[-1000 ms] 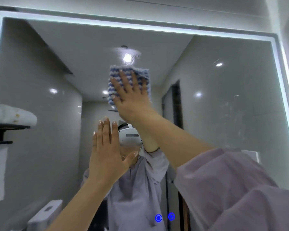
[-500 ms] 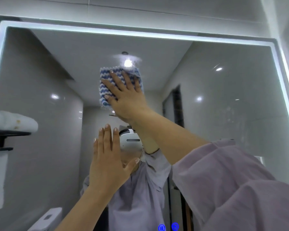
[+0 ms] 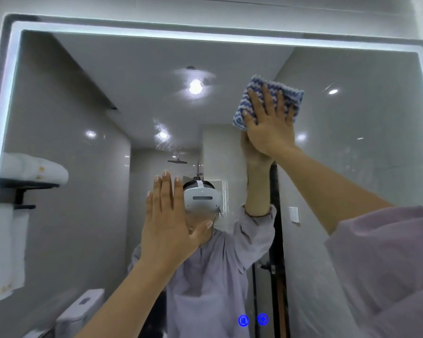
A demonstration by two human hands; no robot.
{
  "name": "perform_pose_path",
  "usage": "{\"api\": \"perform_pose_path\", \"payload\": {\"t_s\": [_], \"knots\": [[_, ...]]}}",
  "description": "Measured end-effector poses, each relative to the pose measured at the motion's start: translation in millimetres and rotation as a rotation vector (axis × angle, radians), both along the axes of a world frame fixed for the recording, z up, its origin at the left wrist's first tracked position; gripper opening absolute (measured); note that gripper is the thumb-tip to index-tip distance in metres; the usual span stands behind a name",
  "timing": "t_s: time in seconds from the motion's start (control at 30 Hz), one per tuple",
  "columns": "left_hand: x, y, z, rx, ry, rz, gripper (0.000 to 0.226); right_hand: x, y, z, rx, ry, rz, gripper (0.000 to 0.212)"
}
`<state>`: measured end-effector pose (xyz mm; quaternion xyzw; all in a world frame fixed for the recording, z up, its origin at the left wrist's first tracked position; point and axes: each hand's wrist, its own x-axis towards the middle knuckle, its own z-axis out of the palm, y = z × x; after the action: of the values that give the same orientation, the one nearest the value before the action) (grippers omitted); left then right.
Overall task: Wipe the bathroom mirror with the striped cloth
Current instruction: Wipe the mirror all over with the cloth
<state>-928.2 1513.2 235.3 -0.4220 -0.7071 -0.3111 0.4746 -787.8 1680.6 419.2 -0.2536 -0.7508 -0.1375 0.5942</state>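
Observation:
The bathroom mirror (image 3: 352,154) fills the view, framed by a lit white strip. A folded blue-and-white striped cloth (image 3: 291,93) lies flat against the glass in the upper right part. My right hand (image 3: 270,120) presses on it with straight, spread fingers, covering its lower half. My left hand (image 3: 167,220) is flat against the glass lower down, near the middle, fingers straight and together, holding nothing. The reflection shows a person in a lilac top with a white headset.
Two blue touch icons (image 3: 253,320) glow at the mirror's bottom edge. Wipe smears (image 3: 166,135) show on the glass around reflected ceiling lights. At the left, the mirror shows a towel shelf (image 3: 29,172) and a toilet (image 3: 81,311).
My right hand has slid the cloth to the right across the glass, from beside the reflected ceiling light to the upper right. My left hand stays pressed in place.

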Motion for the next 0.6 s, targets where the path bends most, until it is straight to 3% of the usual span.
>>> {"api": "perform_pose_path", "payload": {"t_s": [0.17,0.27,0.5,0.6], "knots": [[-1.6,2.1,-0.4,0.000,0.000,0.015,0.106,-21.6,-18.1,2.4,-0.097,0.067,-0.020,0.060],[-2.4,3.6,-1.0,0.010,0.005,0.021,0.106,-32.7,-31.4,5.1,-0.047,0.035,-0.021,0.059],[-4.7,5.2,-2.5,0.025,0.023,0.022,0.103,-91.6,-100.2,8.2,0.290,-0.239,0.001,0.058],[-5.1,6.1,-2.6,0.037,0.015,0.020,0.099,-104.7,-115.6,16.0,0.307,-0.359,0.007,0.058]]}}
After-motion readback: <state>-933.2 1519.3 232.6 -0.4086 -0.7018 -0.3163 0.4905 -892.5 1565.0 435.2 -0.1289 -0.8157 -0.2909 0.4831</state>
